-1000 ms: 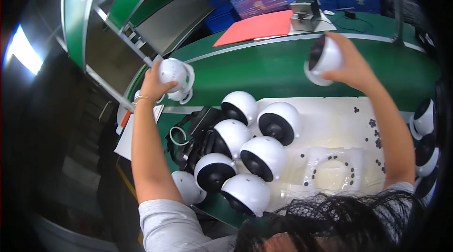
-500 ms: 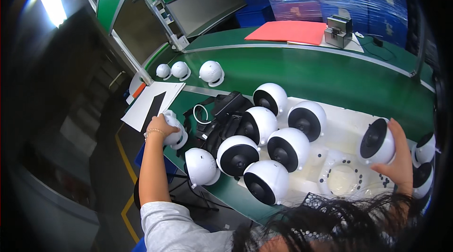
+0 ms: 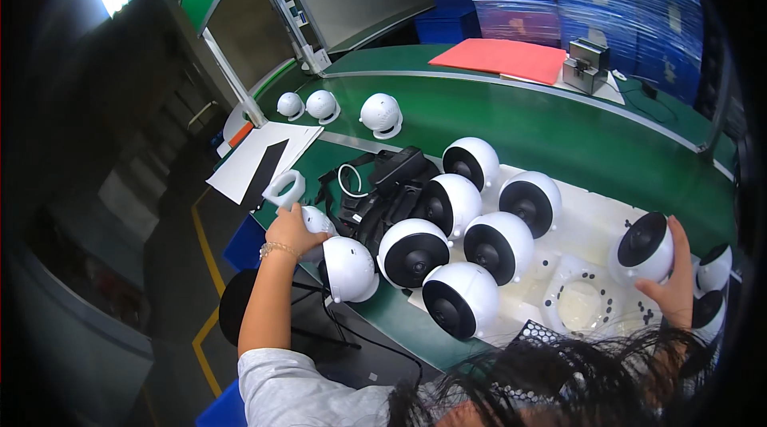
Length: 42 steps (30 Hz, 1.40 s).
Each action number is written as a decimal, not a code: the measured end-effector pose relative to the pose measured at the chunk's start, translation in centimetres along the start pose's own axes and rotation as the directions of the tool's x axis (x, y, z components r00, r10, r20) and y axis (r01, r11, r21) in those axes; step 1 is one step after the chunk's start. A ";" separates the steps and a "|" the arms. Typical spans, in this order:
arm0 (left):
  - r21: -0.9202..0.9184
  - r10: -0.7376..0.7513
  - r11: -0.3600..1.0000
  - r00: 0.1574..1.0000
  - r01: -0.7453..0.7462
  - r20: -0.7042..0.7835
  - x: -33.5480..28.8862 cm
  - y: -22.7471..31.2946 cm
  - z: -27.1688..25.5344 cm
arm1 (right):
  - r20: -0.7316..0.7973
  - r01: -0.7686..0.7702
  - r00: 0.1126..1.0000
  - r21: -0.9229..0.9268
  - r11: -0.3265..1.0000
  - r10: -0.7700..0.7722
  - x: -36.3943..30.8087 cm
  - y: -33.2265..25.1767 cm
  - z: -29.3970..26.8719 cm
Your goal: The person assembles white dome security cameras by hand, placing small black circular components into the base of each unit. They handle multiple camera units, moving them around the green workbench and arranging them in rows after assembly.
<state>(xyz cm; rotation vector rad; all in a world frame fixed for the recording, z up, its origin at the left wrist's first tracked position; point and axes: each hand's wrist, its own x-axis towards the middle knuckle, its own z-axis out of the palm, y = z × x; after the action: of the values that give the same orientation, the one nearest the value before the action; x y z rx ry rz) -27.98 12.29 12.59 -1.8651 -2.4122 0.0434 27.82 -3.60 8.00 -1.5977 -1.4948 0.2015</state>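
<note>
My left hand (image 3: pixel 294 230) is closed around a ball-shaped white camera (image 3: pixel 319 221), tipped so its ring-shaped base (image 3: pixel 285 189) points up and away. Right beside it sits another white camera (image 3: pixel 350 269), lying on its side at the bench edge. On the right, my right hand (image 3: pixel 676 283) wraps a white camera with a black round front (image 3: pixel 644 245), its thumb low on the shell and its fingers behind the far side. Between the hands several such cameras (image 3: pixel 498 248) stand clustered, black fronts turned toward the lower left.
A white board (image 3: pixel 587 211) with a clear ring (image 3: pixel 577 305) lies under the cluster. Black adapters and cables (image 3: pixel 391 179) are heaped left of it. Three cameras (image 3: pixel 381 114) stand farther back, near white paper (image 3: pixel 268 147). More cameras (image 3: pixel 713 269) crowd the right edge. Dark hair hides the lower bench.
The left hand has moved right, toward the camera at the bench edge, and tipped its camera so the base sticks up. The right hand keeps its grip. The whole view has shifted slightly.
</note>
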 end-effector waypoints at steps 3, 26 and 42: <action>0.032 -0.019 0.999 0.999 0.018 0.040 -0.1 -0.4 -0.4 | -0.006 -0.027 1.000 -0.003 1.000 0.027 0.0 -0.4 -0.1; -0.096 0.031 0.994 0.977 -0.052 -0.209 -0.8 -1.2 3.0 | 0.335 0.233 0.925 -0.124 0.965 -0.180 -0.1 -1.1 -2.8; -0.057 0.415 0.784 0.590 -0.618 -0.693 -12.1 4.9 -2.8 | -0.303 -0.166 0.931 0.139 0.976 0.201 1.1 4.8 -1.1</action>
<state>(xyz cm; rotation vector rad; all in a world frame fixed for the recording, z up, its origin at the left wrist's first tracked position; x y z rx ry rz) -20.04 1.75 14.35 -2.1613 -1.3882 -0.8333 32.27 -2.53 5.81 -1.5949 -1.0711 0.1236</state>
